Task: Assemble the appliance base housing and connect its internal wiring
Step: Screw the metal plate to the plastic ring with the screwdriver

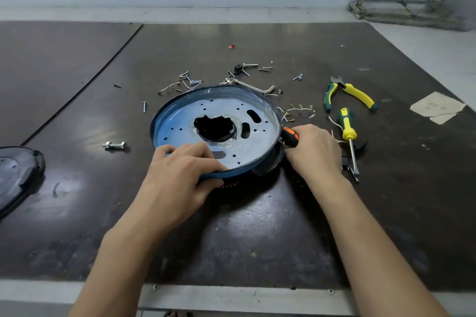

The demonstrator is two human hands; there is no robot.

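Note:
A round blue base housing with a grey metal plate and a dark central hole lies tilted on the dark table, its near edge raised. My left hand grips that near rim, fingers over the plate and thumb underneath. My right hand is closed around a tool with a black and orange handle pressed at the housing's right edge. Short white wires with brass terminals lie just right of the housing.
Loose screws and a hex key lie behind the housing. Green and yellow pliers and a matching screwdriver rest at the right. A bolt lies left. A dark cover sits at the left edge.

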